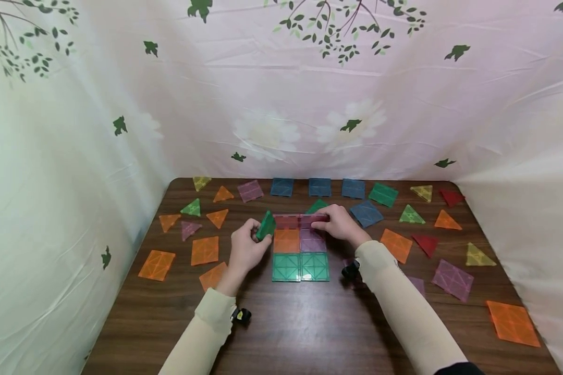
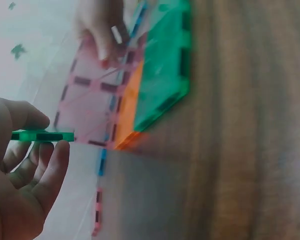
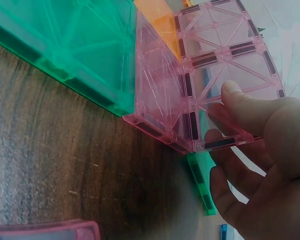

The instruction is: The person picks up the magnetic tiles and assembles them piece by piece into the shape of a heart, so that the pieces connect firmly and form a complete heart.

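My left hand (image 1: 247,247) pinches a green magnetic tile (image 1: 265,225) between thumb and fingers, holding it on edge near the left end of a pink wall. That wall is two pink square tiles (image 3: 215,22) standing side by side on the far edge of a flat base. Its right-hand tile (image 3: 250,75) is pinched at the outer side by my right hand (image 1: 341,224). The base has an orange tile (image 1: 286,241) and a pink-purple tile (image 1: 313,241) behind two green tiles (image 1: 286,267). Whether the held green tile touches the wall, I cannot tell.
Loose tiles lie around on the dark wooden table (image 1: 300,328): blue squares (image 1: 320,187) along the back, orange squares (image 1: 204,250) and small triangles (image 1: 190,208) on both sides. Behind the right hand lies another green tile (image 1: 318,205). A patterned cloth (image 1: 300,114) hangs behind.
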Demonstrator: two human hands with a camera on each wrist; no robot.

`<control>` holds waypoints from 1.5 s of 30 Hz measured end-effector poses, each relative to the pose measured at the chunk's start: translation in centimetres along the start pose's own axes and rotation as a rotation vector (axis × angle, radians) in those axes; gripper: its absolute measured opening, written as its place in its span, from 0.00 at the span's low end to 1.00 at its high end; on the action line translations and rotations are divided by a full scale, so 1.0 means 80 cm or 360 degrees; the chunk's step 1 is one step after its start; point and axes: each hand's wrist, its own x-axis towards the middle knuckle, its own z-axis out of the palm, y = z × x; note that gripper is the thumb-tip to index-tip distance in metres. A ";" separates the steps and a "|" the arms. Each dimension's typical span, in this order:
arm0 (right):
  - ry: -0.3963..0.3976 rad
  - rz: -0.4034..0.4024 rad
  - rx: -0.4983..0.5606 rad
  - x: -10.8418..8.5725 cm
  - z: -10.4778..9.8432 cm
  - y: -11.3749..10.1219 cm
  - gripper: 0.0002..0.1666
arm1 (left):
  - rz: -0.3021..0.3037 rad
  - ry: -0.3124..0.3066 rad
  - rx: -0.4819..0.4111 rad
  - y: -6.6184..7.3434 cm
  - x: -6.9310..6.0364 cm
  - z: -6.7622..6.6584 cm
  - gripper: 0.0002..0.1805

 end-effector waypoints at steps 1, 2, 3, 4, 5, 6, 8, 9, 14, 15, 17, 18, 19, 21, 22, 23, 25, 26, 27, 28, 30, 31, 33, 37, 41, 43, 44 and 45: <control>0.0003 0.0002 -0.0003 0.000 0.000 0.000 0.06 | 0.0011 -0.0008 0.0017 -0.001 -0.003 0.004 0.11; 0.0005 0.0001 -0.0006 0.000 0.000 0.000 0.06 | 0.0022 -0.0015 0.0037 -0.001 -0.006 0.007 0.11; 0.0006 0.0002 -0.0009 0.000 0.000 0.001 0.07 | 0.0026 -0.0024 0.0056 -0.002 -0.008 0.011 0.11; 0.0006 0.0002 -0.0012 0.000 0.000 0.001 0.07 | 0.0025 -0.0037 0.0076 -0.003 -0.010 0.014 0.11; 0.0005 0.0002 -0.0015 0.000 0.000 0.001 0.07 | 0.0023 -0.0051 0.0092 -0.004 -0.011 0.018 0.10; 0.0005 0.0003 -0.0019 0.000 0.000 0.001 0.07 | 0.0022 -0.0065 0.0101 -0.005 -0.011 0.021 0.10; 0.0006 0.0008 -0.0025 0.000 0.001 0.001 0.07 | 0.0014 -0.0087 0.0128 -0.006 -0.011 0.027 0.10; 0.0007 0.0013 -0.0027 0.000 0.001 0.002 0.07 | 0.0012 -0.0090 0.0135 -0.006 -0.011 0.030 0.10; 0.0011 0.0025 -0.0035 -0.001 0.001 0.002 0.07 | 0.0017 -0.0059 0.0180 -0.004 -0.007 0.038 0.10; 0.0011 0.0022 -0.0036 -0.001 0.001 0.002 0.07 | 0.0015 -0.0049 0.0197 -0.003 -0.006 0.040 0.10; 0.0010 0.0014 -0.0034 -0.001 0.000 0.001 0.07 | 0.0007 -0.0027 0.0238 -0.003 -0.005 0.042 0.10; 0.0010 0.0011 -0.0033 0.000 0.000 0.001 0.07 | 0.0001 -0.0016 0.0260 -0.003 -0.005 0.043 0.10; 0.0007 0.0000 -0.0033 0.000 0.000 0.001 0.07 | -0.0002 -0.0004 0.0285 -0.003 -0.004 0.045 0.11; 0.0007 -0.0015 -0.0033 0.000 -0.001 0.001 0.06 | -0.0013 0.0014 0.0326 -0.002 -0.003 0.047 0.12; 0.0007 -0.0021 -0.0033 0.000 -0.001 0.000 0.06 | -0.0017 0.0020 0.0335 -0.002 -0.002 0.048 0.12; 0.0009 -0.0025 -0.0038 0.001 -0.002 0.000 0.06 | -0.0020 0.0023 0.0344 -0.001 -0.001 0.049 0.13; 0.0011 -0.0028 -0.0039 0.000 -0.002 0.000 0.06 | -0.0026 0.0028 0.0349 0.000 0.001 0.051 0.15; 0.0012 -0.0022 -0.0040 0.000 -0.002 0.000 0.06 | -0.0028 0.0028 0.0349 0.000 0.002 0.051 0.16; 0.0008 -0.0021 -0.0043 0.000 -0.002 0.000 0.07 | -0.0033 0.0025 0.0346 0.000 0.003 0.052 0.17; 0.0004 -0.0016 -0.0042 0.000 -0.001 0.000 0.07 | -0.0039 0.0019 0.0347 0.000 0.004 0.052 0.17; -0.0002 -0.0006 -0.0039 0.000 0.000 0.000 0.08 | -0.0048 -0.0004 0.0344 -0.001 0.006 0.051 0.18; -0.0005 -0.0002 -0.0036 -0.001 0.000 0.000 0.08 | -0.0049 -0.0028 0.0338 -0.002 0.006 0.050 0.18; -0.0007 0.0002 -0.0032 -0.001 0.001 0.001 0.08 | -0.0072 -0.0118 0.0324 -0.004 0.008 0.047 0.18; -0.0004 0.0005 -0.0034 -0.001 0.000 0.001 0.07 | -0.0138 -0.0405 0.0199 -0.011 0.015 0.031 0.28; -0.0013 -0.0006 -0.0049 -0.001 -0.003 0.001 0.08 | -0.0158 -0.0724 -0.0016 -0.020 0.029 0.012 0.51; -0.0027 -0.0005 -0.0058 -0.002 -0.004 0.002 0.08 | -0.0149 -0.0856 -0.0104 -0.026 0.036 0.004 0.56; -0.0036 -0.0003 -0.0062 -0.002 -0.005 0.002 0.08 | -0.0149 -0.0914 -0.0133 -0.030 0.039 0.002 0.58; -0.0044 0.0003 -0.0064 -0.003 -0.005 0.002 0.08 | -0.0152 -0.0967 -0.0157 -0.033 0.042 -0.001 0.58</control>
